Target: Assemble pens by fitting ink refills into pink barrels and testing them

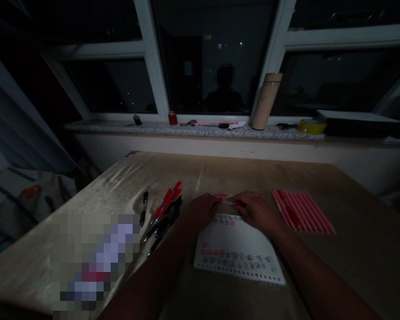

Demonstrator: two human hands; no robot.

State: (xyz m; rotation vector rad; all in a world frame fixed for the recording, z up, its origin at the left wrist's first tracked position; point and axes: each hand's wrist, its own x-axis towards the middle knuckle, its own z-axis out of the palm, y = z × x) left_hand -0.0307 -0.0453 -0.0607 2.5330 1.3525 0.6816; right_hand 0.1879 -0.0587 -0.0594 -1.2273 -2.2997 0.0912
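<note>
My left hand (204,209) and my right hand (254,210) meet over the far edge of a lined notepad (236,242), fingers closed. Between them they hold a slim clear pen with red parts (228,203), lying crosswise, one end in each hand. Just behind it is another thin red stick (222,194), partly hidden by my fingers. Red and black scribbles mark the notepad, whose punched edge faces me. To my left lie several red pens (168,201) and a pile of black pens (163,223). One black pen (143,209) sits apart.
Several pink pens (308,211) lie in a row on the right of the wooden table (240,173), with red ones on top. A blurred-out item (110,253) is at left. The sill (120,128) bears a tan bottle (266,102), a red jar (172,118) and yellow tape (311,127).
</note>
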